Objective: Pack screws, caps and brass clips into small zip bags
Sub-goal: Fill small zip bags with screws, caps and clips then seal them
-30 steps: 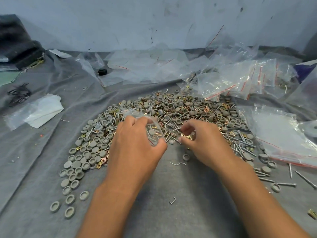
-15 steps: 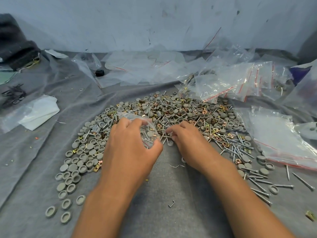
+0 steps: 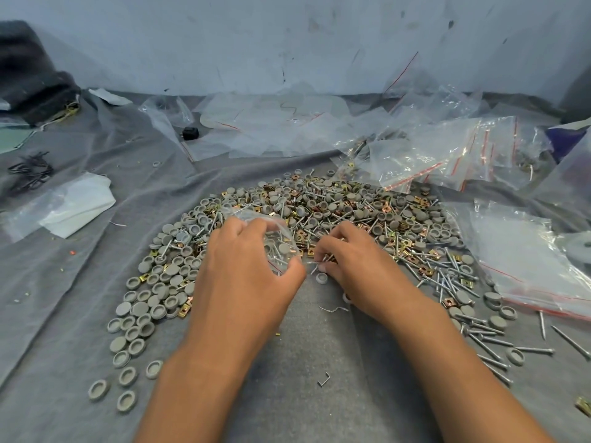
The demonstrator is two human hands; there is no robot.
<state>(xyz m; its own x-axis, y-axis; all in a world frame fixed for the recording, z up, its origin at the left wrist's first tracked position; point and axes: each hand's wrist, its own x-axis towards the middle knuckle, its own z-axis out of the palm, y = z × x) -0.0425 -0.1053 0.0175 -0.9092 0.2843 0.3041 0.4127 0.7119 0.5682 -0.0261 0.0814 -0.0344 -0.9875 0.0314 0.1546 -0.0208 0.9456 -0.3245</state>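
My left hand [image 3: 246, 276] is curled around a small zip bag [image 3: 281, 247] in the middle of the frame, holding it open. A few screws and a cap are already inside it. My right hand [image 3: 355, 266] is just beside the bag, with its fingers bent down into the pile [image 3: 335, 206], pinching some small bits. I think they are a screw and a brass clip, but they are too tiny to be sure.

This bag is only partly filled. The big pile of gray caps [image 3: 140, 310], screws [image 3: 454, 282] and brass clips [image 3: 435, 252] spreads all around my hands, so lots is left to pack.

In the upper right of the frame lie zip bags [image 3: 431, 155]; some seem to have parts in them. Flat, unfilled-looking bags [image 3: 524, 257] wait at the right edge.
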